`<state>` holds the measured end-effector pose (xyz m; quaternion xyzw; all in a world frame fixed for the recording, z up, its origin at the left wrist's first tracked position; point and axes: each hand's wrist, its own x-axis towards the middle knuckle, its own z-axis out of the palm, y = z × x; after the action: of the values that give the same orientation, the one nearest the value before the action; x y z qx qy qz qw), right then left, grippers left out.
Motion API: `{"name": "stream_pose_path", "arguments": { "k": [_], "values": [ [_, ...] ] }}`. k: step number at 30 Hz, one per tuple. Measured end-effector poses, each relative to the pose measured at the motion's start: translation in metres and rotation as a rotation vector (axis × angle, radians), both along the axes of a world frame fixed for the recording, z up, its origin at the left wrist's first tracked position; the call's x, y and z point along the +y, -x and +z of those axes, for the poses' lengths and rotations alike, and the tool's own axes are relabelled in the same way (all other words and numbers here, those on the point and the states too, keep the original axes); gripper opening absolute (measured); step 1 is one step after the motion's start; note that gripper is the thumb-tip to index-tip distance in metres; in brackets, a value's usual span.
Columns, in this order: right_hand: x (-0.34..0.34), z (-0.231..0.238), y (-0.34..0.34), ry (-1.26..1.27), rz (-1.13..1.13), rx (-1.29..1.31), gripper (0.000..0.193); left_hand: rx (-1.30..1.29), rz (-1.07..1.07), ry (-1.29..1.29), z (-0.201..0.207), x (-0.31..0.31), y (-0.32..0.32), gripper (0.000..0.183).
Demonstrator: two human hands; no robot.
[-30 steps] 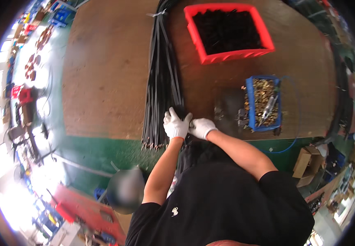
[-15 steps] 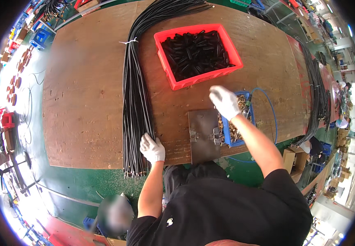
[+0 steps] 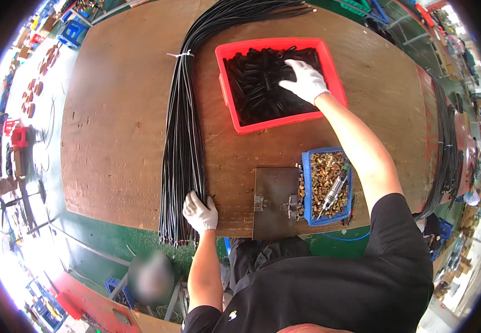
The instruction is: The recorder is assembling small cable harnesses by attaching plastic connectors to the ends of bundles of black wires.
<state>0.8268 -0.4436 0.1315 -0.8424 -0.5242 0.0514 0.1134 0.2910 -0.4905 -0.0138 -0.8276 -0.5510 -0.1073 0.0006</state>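
My right hand (image 3: pixel 305 82), in a white glove, is over the red bin (image 3: pixel 278 123) with its thumb and fingers apart and nothing held. Short black tubes (image 3: pixel 260 83) fill that bin. At the near end of a long bundle of black cables (image 3: pixel 182 144), my white-gloved left hand (image 3: pixel 200 212) rests on the bundle's right edge. Its fingers lie on the cables and its thumb stands apart; the fingertips are partly hard to see. The cable ends (image 3: pixel 176 241) reach over the table's near edge.
A blue bin (image 3: pixel 308 188) of small brass-coloured parts (image 3: pixel 326 169) stands at the near right, with a screwdriver-like power tool (image 3: pixel 335 191) lying on them. Beside it is a dark metal plate (image 3: pixel 275 194). A white tie (image 3: pixel 182 54) binds the bundle. More cables (image 3: pixel 446 150) lie at the far right.
My right hand has moved up and forward from beside the blue bin to over the red bin, and its fingers have spread. My left hand stays at the cable bundle. The view has shifted slightly.
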Motion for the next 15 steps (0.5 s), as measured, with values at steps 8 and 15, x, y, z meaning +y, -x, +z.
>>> {"name": "stream_pose_path", "arguments": {
  "k": [8, 15],
  "values": [
    [-0.055, 0.001, 0.067, 0.109, 0.52, -0.013, 0.05, -0.018, -0.002, 0.016, 0.005, 0.001, -0.003, 0.069],
    [-0.067, -0.03, 0.068, 0.015, 0.5, -0.287, 0.044, -0.007, 0.0, 0.036, 0.005, 0.001, 0.001, 0.071]
  ]
}}
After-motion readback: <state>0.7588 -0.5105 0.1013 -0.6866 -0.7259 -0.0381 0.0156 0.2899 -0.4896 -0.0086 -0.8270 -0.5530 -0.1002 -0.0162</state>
